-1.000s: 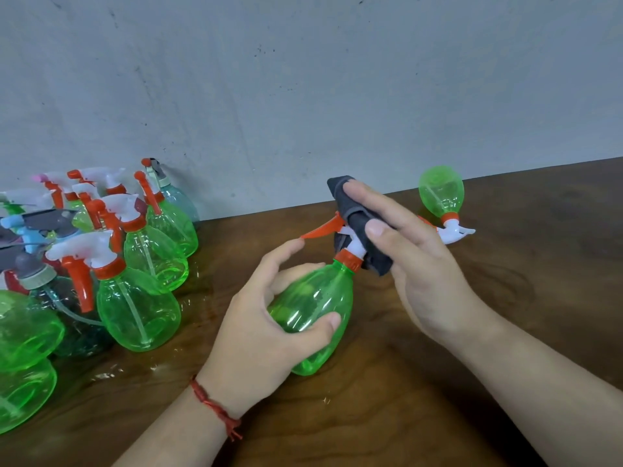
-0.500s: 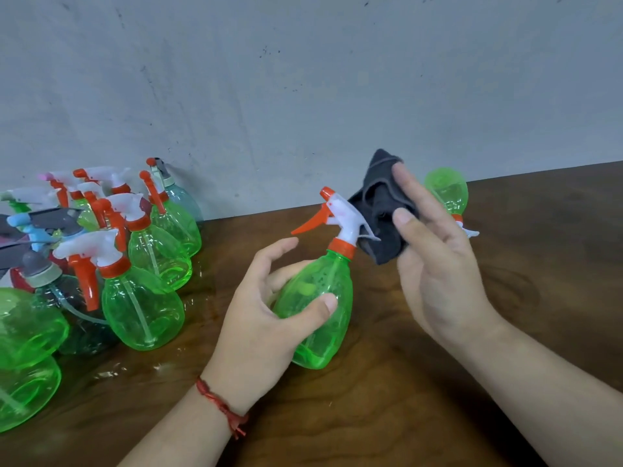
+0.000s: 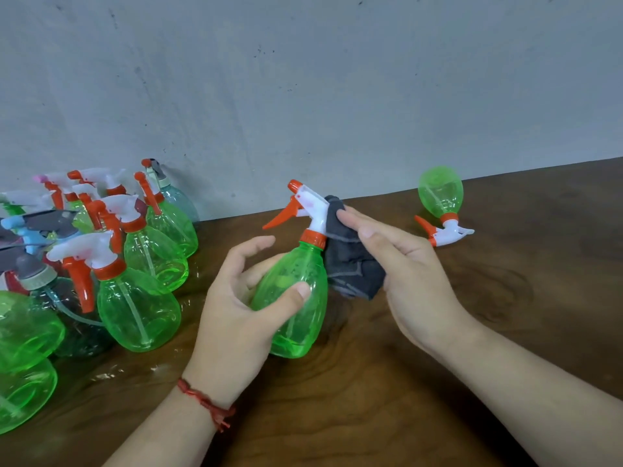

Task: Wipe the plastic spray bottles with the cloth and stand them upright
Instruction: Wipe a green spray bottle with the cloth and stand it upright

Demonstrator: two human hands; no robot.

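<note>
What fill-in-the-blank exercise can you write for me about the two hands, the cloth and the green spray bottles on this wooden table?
1. The right hand holds a dark grey folded ____ against the transparent green plastic spray bottle.
2. The left hand grips that bottle, and a red string bracelet circles its ____.
3. The other green plastic spray bottle, near the grey wall, lies on its ____.

Missing words: cloth; wrist; side.

On the table [image 3: 371, 409]: bottle cluster [image 3: 141, 308] left, central bottle [image 3: 303, 328] with cloth [image 3: 350, 264] touching its right, toppled bottle [image 3: 440, 197] behind-right.
</note>
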